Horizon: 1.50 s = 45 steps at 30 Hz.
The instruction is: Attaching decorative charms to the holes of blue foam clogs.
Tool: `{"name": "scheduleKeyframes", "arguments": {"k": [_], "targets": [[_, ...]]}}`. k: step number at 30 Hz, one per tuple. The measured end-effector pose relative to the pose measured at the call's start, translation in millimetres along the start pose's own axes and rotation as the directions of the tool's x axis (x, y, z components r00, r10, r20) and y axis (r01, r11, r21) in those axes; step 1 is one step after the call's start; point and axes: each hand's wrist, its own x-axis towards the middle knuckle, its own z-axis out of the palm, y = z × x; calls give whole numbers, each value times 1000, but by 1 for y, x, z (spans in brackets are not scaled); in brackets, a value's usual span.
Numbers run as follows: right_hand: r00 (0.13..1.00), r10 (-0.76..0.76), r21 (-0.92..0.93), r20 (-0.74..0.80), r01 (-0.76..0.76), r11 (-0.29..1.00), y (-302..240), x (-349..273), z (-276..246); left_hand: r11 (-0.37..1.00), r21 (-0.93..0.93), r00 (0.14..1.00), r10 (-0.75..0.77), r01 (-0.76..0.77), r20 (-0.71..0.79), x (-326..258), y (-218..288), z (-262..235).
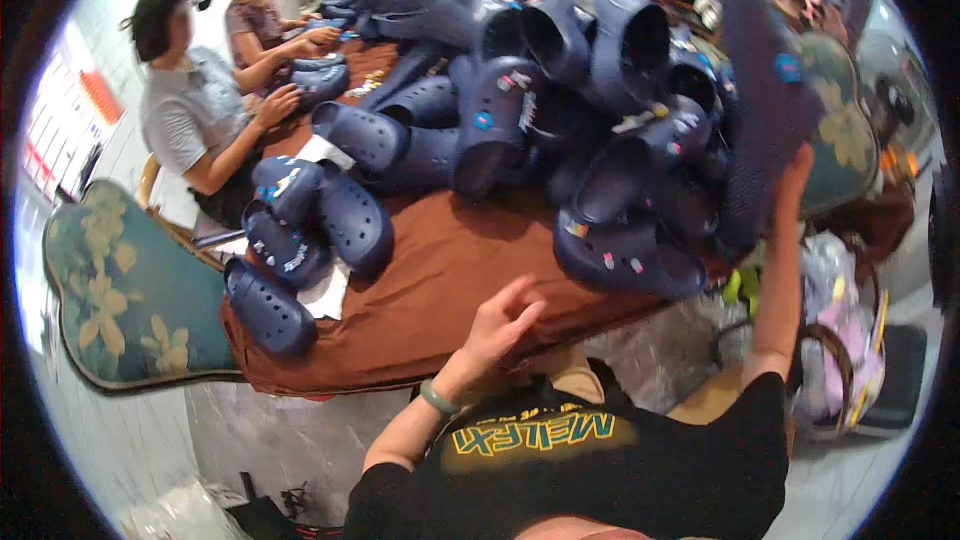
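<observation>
My right hand, at the right end of the table, is against the edge of a dark blue foam clog that stands tall and is blurred by motion; its fingers are partly hidden behind it. My left hand is held over the table's near side with thumb and fingers apart, holding nothing. Beyond it rises a big heap of matching clogs, some with small coloured charms on top. One clog with pink charms lies at the heap's front edge, between my hands.
A brown cloth covers the table. Several clogs lie on white paper at the left. Two people work along the far left side. Green floral chair backs flank the table; bags fill a seat at right.
</observation>
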Motion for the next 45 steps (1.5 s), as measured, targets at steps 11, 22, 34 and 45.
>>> {"name": "scheduleKeyframes", "arguments": {"k": [11, 22, 34, 45], "targets": [[738, -233, 682, 634, -392, 617, -356, -90, -82, 940, -225, 908, 153, -256, -391, -18, 29, -5], [549, -176, 538, 817, -616, 576, -368, -163, -49, 925, 41, 925, -374, 378, -71, -83, 33, -161], [131, -638, 453, 759, -811, 371, -384, -153, 4, 968, 26, 948, -240, 251, -210, -98, 50, -128], [159, -705, 559, 692, -736, 383, -386, -151, 12, 795, -543, 926, -370, 269, -82, -45, 30, -88]]}}
